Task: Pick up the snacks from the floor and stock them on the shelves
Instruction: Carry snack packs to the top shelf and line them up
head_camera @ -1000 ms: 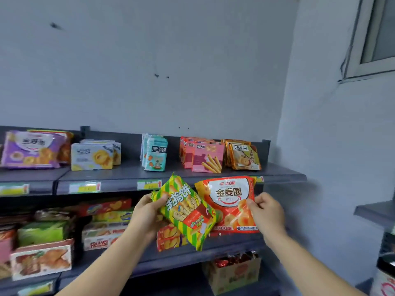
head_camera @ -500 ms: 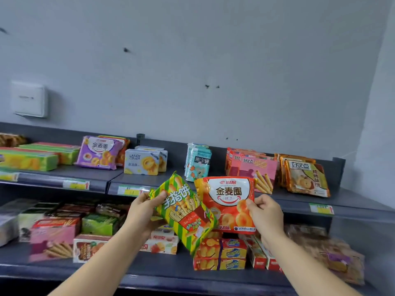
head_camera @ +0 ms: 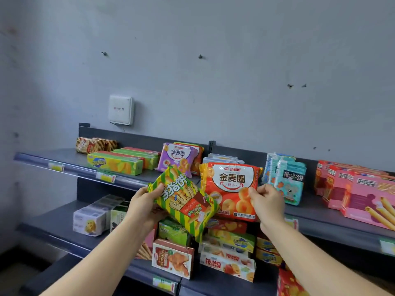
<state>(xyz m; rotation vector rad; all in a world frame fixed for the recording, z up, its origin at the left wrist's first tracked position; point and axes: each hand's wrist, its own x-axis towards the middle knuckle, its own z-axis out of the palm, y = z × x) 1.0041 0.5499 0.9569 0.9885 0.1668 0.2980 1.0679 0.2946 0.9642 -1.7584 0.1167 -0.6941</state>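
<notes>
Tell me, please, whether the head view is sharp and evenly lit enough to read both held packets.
Head view: soft, even light, no glare; the orange packet and striped packet read clearly; pink boxes at right look stretched, wide-angle.

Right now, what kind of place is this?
Probably a small shop's snack aisle: dark tiered shelves with price labels on the front rails, stocked with biscuit boxes; left hand holds a striped bag, right hand a red bag.

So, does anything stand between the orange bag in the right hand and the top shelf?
Nothing visible lies between the orange bag and the top shelf. But white boxes already fill the spot straight behind it, with the purple bag left and teal packs right.
</notes>
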